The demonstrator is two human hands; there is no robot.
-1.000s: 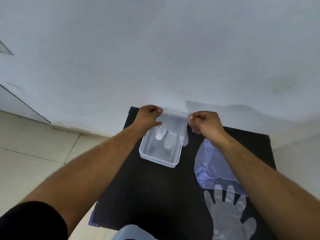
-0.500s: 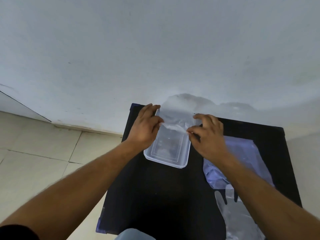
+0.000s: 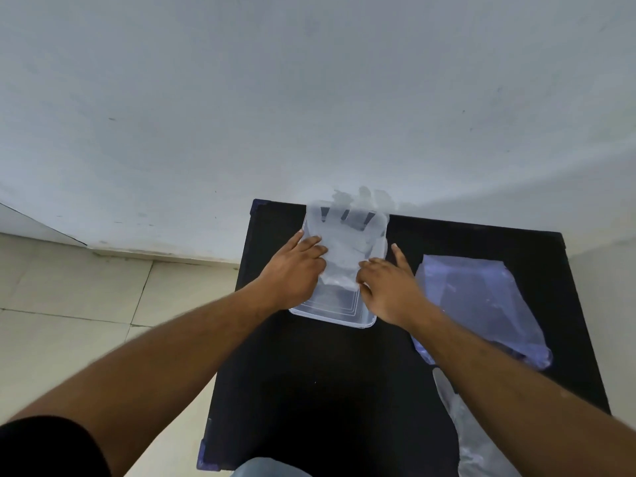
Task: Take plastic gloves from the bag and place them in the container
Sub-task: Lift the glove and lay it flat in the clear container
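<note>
Seen from the head camera: a black table [image 3: 344, 390] against a pale wall [image 3: 309, 98], tiled floor [image 3: 69, 304] at 9 o'clock.

Toward 12 o'clock on the table, a clear plastic container [image 3: 335, 309], long side running away from the viewer. Draped over it, a thin see-through glove [image 3: 344, 242], cuff end down inside the container, finger tips spilling past the far rim toward the wall.

Left hand [image 3: 292, 270] at 9 o'clock of the container, palm down, fingers flat and spread, tips pressing on the glove's left edge; not clenched, no pinch visible. Right hand [image 3: 387, 287] at 3 o'clock of the container, likewise flat and open, fingertips touching the glove's lower right edge, thumb stretched along the container's right rim. Whether either hand truly grips the film: cannot tell, looks more like pressing than grasping.

At 3 o'clock of the right hand, just beside it, a bluish clear bag [image 3: 481, 304] lying flat and crumpled. At 5 o'clock on the table, partly under the right forearm, a second glove [image 3: 478, 442], loose on the black surface.
</note>
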